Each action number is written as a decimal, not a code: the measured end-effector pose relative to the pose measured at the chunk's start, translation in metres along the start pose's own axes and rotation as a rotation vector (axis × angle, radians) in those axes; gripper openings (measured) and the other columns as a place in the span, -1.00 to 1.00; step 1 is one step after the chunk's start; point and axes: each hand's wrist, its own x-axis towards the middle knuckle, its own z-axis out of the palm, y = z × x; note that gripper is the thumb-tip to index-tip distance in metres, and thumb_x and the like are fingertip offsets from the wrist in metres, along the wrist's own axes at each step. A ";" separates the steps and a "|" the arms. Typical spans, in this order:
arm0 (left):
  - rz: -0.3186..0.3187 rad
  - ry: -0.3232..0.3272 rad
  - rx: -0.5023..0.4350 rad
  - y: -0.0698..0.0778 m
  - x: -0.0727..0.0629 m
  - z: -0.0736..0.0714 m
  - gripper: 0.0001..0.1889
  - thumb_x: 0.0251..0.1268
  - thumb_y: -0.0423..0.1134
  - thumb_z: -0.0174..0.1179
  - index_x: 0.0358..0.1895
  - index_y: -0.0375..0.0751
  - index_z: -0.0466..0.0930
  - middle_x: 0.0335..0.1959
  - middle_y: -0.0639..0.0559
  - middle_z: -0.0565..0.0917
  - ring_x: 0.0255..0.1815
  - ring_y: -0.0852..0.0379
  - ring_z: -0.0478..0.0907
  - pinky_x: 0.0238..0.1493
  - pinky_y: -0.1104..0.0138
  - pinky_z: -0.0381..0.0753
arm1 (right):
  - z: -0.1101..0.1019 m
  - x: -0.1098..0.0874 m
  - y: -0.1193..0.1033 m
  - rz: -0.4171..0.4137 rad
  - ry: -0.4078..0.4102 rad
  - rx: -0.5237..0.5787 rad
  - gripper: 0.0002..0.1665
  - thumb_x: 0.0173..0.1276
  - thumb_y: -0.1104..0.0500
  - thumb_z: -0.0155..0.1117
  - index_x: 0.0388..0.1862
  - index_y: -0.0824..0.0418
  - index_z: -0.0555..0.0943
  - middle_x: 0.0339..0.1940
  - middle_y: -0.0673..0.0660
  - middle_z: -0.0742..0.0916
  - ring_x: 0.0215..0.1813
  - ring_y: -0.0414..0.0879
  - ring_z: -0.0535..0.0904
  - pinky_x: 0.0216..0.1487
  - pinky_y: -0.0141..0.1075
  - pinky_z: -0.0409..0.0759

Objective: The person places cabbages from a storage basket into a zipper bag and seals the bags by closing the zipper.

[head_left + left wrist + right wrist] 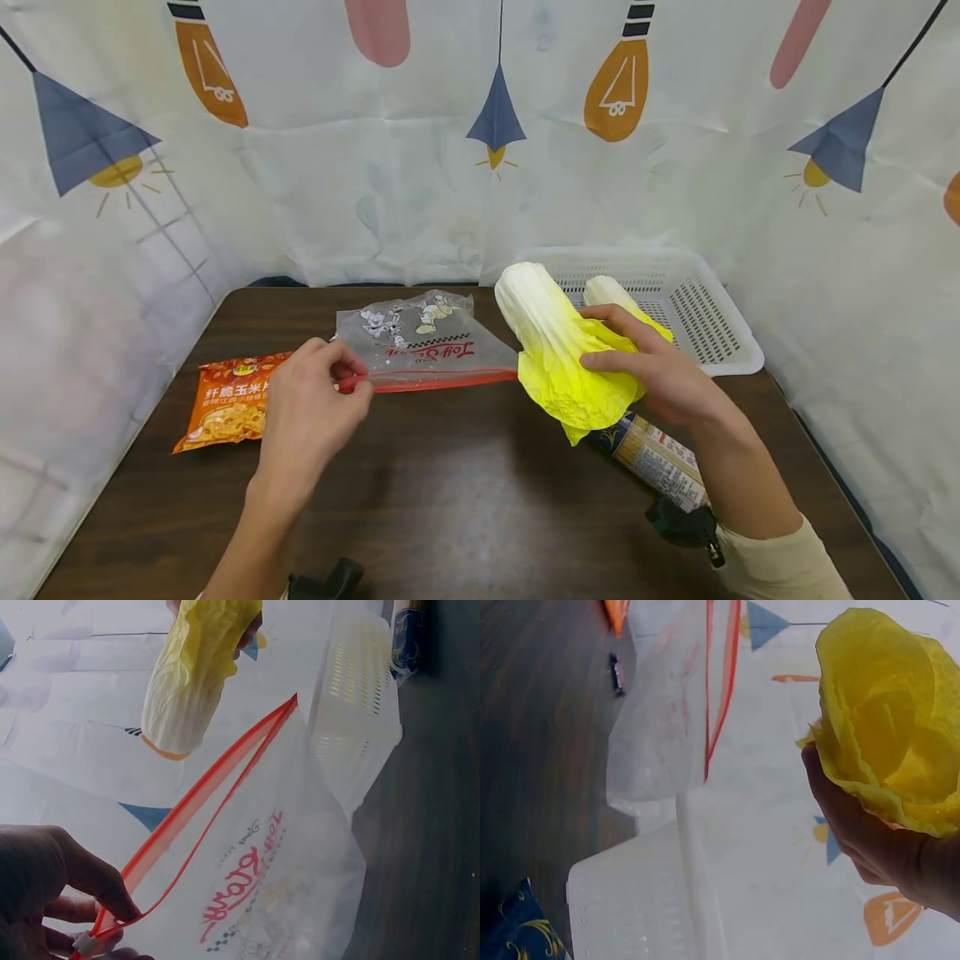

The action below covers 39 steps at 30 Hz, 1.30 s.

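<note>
My left hand (318, 400) pinches the red zip edge of a clear zip bag (431, 333) with red lettering and cartoon figures. In the left wrist view, the bag's red-edged mouth (199, 806) gapes, and a small pale slider (86, 943) sits by the fingers. A napa cabbage (555, 342), white at the base and yellow at the leaves, is in the grip of my right hand (660, 367), raised beside the bag's right end. Its base points away from me in the head view. The right wrist view looks onto its curled yellow leaves (889, 727).
A white perforated basket (731, 333) stands at the back right, with another white-and-yellow cabbage (611, 292) in it, partly hidden. An orange snack packet (232, 400) lies left, partly behind my left hand. Under my right forearm lies a blue-and-gold package (660, 462). Patterned cloth (450, 208) hangs behind the table.
</note>
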 end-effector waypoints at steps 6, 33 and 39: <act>0.002 0.007 0.004 0.002 0.004 -0.001 -0.91 0.05 -0.36 0.32 -0.52 -0.11 0.64 -0.46 0.00 0.56 -0.44 0.04 0.46 -0.34 0.19 0.38 | 0.008 -0.003 0.003 -0.043 -0.059 0.008 -0.34 0.46 0.21 0.22 0.48 0.16 0.25 0.29 0.30 0.41 -0.02 0.08 0.69 -0.03 -0.14 0.78; 0.032 0.167 -0.012 0.007 0.009 0.022 -0.90 0.13 -0.31 0.40 -0.44 -0.18 0.65 -0.50 -0.02 0.57 -0.51 0.01 0.49 -0.42 0.17 0.43 | 0.041 0.001 0.020 -0.128 -0.175 -0.168 -0.37 0.45 0.17 0.32 0.44 0.00 0.37 0.23 0.29 0.45 -0.05 0.17 0.69 -0.03 -0.19 0.74; 0.046 0.178 -0.023 0.006 0.009 0.025 -0.93 0.16 -0.29 0.41 -0.42 -0.18 0.73 -0.49 -0.01 0.58 -0.48 0.02 0.52 -0.39 0.14 0.47 | 0.044 0.005 0.023 -0.167 -0.186 -0.226 -0.35 0.44 0.16 0.36 0.45 -0.03 0.39 0.23 0.23 0.51 0.17 0.18 0.54 0.06 -0.20 0.69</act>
